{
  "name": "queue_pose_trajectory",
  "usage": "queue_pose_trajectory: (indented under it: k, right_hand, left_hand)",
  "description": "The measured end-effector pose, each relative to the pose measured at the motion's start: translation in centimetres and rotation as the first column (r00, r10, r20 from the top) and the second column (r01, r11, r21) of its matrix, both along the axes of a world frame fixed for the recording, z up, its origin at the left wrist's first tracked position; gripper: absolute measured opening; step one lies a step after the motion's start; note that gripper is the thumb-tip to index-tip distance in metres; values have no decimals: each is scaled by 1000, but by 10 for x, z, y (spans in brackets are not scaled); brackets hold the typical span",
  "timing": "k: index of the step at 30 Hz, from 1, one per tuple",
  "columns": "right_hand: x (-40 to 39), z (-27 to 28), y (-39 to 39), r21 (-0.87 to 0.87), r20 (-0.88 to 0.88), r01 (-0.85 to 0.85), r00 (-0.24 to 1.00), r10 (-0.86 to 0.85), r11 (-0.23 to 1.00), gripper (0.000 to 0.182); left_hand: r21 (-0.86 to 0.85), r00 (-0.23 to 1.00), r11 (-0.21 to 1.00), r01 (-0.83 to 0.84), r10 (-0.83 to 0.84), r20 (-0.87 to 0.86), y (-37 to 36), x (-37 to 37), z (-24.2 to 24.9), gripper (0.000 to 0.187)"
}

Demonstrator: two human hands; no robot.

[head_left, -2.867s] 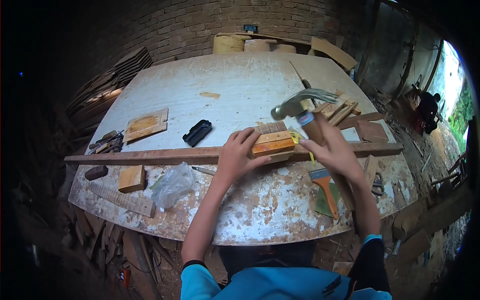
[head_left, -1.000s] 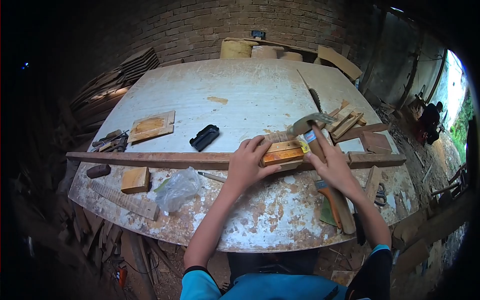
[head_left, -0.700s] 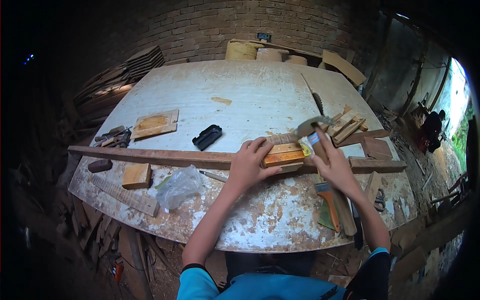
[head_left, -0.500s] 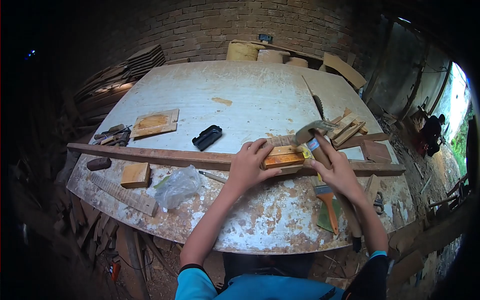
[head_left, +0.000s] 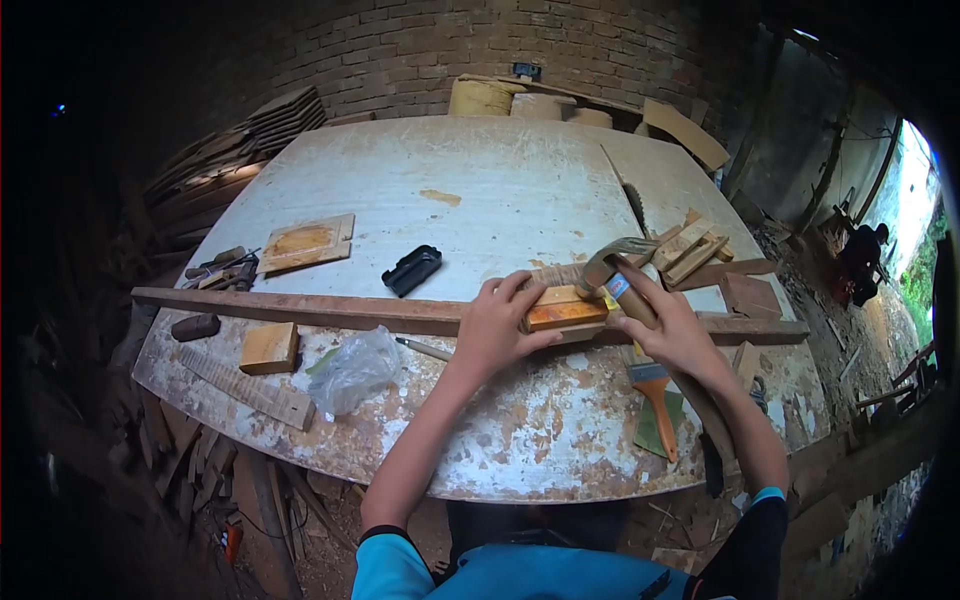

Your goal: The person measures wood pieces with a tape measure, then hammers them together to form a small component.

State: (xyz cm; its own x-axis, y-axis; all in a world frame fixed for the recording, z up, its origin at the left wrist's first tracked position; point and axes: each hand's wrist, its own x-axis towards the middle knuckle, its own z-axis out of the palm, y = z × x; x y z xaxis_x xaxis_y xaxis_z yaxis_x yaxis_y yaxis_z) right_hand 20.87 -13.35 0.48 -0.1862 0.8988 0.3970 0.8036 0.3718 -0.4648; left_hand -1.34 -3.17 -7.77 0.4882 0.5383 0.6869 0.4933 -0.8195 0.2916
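My left hand (head_left: pixel 492 325) wraps its fingers and thumb around the left end of a small wooden block (head_left: pixel 566 316) with a glossy orange-brown side. The block rests over a long wooden bar (head_left: pixel 400 315) that runs across the table. In my right hand (head_left: pixel 668 325) is a claw hammer (head_left: pixel 616 284), gripped high on its handle near the head. Its striking face is right at the block's upper edge, claw pointing right. The lower handle runs back along my right forearm. Below the block lies a paintbrush (head_left: pixel 655 400) with an orange handle.
A clear plastic bag (head_left: pixel 354 370), a yellowish wood block (head_left: pixel 268 348) and a pencil-like stick (head_left: pixel 424 349) lie left of my forearm. Beyond the bar are a black plastic case (head_left: pixel 412 270) and a flat wooden panel (head_left: pixel 306 245). Wood offcuts (head_left: pixel 692 250) and a saw blade (head_left: pixel 634 205) sit right.
The hammer head has come slightly left and down, onto the block's upper edge. My right hand has tilted with it, while my left hand keeps its hold on the block.
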Motion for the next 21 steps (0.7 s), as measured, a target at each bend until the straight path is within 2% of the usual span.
queue_pose_trajectory:
  k: [1, 4, 5, 8, 11, 14, 16, 19, 21]
  right_hand:
    - [6, -4, 3, 18, 76, 74, 994, -75, 997, 64]
    - [-3, 2, 0, 83, -58, 129, 990, -125, 988, 64]
    - [-11, 13, -5, -134, -26, 185, 981, -190, 974, 63]
    - [-3, 13, -5, -270, 25, 104, 995, -101, 957, 63]
    - [-5, 13, -4, -107, -49, 86, 995, -92, 991, 64]
    - [-4, -1, -2, -32, 32, 122, 992, -121, 992, 66]
    - [-13, 18, -5, -259, 117, 127, 988, -99, 958, 66]
    - [-5, 12, -1, -73, 23, -16, 1000, 18, 997, 67]
    - [-10, 9, -1, -45, 14, 51, 999, -50, 998, 68]
  left_hand:
    - [17, 1000, 1000, -4, 4, -5, 0, 0, 0, 62]
    - [18, 1000, 1000, -21, 21, -1, 0, 0, -3, 63]
    - [6, 1000, 1000, -19, 19, 3, 0, 0, -3, 62]
    - [5, 1000, 1000, -11, 11, -9, 0, 0, -2, 62]
    - [10, 1000, 1000, -20, 20, -14, 1, -1, 0, 61]
    - [-13, 1000, 1000, -8, 8, 2, -3, 2, -2, 61]
    - [0, 1000, 1000, -7, 7, 5, 0, 0, -1, 61]
    - [-10, 999, 1000, -27, 27, -24, -1, 0, 1, 62]
    - [-32, 1000, 999, -20, 19, -20, -1, 0, 0, 63]
